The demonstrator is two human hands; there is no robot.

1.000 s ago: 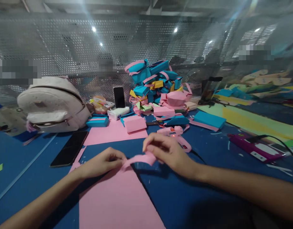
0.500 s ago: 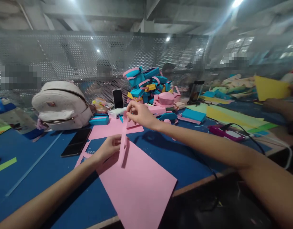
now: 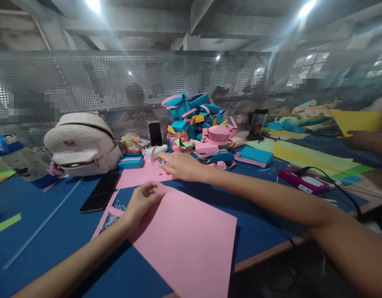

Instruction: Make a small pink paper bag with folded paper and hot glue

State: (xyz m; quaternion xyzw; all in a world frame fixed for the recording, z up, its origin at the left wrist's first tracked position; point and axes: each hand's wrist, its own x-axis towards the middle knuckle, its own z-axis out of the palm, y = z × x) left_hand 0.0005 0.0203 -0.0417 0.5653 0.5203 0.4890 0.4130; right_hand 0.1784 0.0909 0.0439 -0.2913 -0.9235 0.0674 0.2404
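Observation:
My left hand (image 3: 143,205) rests over the far-left corner of a large pink paper sheet (image 3: 194,236), its curved fingers and thumb apart. The near part of the sheet extends past the table edge. Farther forward, my right hand (image 3: 181,165) reaches over a second piece of pink paper (image 3: 131,176) with its fingers spread. A narrow curled pink paper strip (image 3: 153,155) stands up at its fingertips; it looks loose, though the contact is hard to see. More pink strips (image 3: 100,225) lie left of my left wrist.
A black phone (image 3: 100,192), a white backpack (image 3: 82,145) and a bottle (image 3: 23,161) stand left. Behind my right hand rises a pile of blue, pink and yellow folded paper pieces (image 3: 194,114). A purple device (image 3: 303,181) with a cable lies right. Another person's hand (image 3: 365,138) holds yellow paper.
My right hand has moved forward and down from above the sheet, taking the pink strip to the paper beyond. The large sheet has turned slightly. My left hand's fingers have come apart.

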